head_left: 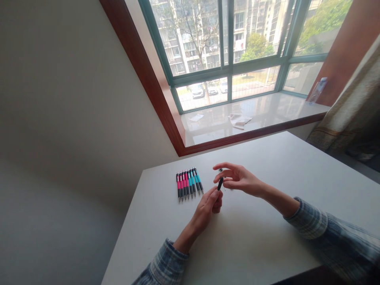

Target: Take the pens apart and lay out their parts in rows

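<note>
My left hand [210, 204] is closed in a pinch on a small dark pen part [220, 183], held upright just above the white table [267, 221]. My right hand [237, 178] hovers right beside it with fingers apart and curved, fingertips close to the top of the part; something small and thin shows near its fingertips, too small to name. A row of several pens [189, 183] with pink and teal barrels and black grips lies side by side on the table, a little to the left of both hands.
The table stands against a wall on the left and below a wide window sill [252, 114]. A crumpled cloth [239, 120] and a paper scrap [196, 117] lie on the sill. A curtain [353, 107] hangs at the right.
</note>
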`<state>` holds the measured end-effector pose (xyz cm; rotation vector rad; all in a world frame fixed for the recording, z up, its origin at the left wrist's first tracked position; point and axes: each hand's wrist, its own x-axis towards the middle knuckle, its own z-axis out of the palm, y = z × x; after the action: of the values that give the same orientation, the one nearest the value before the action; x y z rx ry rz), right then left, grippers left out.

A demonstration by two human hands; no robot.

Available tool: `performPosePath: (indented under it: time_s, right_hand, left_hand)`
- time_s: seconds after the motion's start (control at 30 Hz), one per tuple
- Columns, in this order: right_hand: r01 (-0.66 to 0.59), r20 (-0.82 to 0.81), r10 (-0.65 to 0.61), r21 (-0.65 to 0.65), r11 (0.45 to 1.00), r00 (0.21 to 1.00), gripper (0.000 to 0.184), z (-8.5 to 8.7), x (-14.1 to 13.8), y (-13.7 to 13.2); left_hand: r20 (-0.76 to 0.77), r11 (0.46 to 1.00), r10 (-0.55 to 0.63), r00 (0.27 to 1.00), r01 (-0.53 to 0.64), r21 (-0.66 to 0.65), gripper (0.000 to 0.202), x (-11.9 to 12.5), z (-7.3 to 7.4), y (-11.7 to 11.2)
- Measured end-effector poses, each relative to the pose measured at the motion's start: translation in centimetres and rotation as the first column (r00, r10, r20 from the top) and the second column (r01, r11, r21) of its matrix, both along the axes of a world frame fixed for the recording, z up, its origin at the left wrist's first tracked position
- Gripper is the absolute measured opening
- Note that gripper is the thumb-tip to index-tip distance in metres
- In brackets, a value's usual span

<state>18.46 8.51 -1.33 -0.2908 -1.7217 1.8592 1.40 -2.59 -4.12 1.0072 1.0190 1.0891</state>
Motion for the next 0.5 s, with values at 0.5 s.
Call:
performPosePath:
  time_s: [0.5]
  right_hand:
    - [0.005, -0.026, -0.006, -0.037, 0.999, 1.0, 0.054, 0.05, 0.25, -0.15]
  left_hand:
    - [0.0, 1.0, 0.001, 1.0, -0.001, -0.01, 0.044, -0.03, 0.51, 0.03]
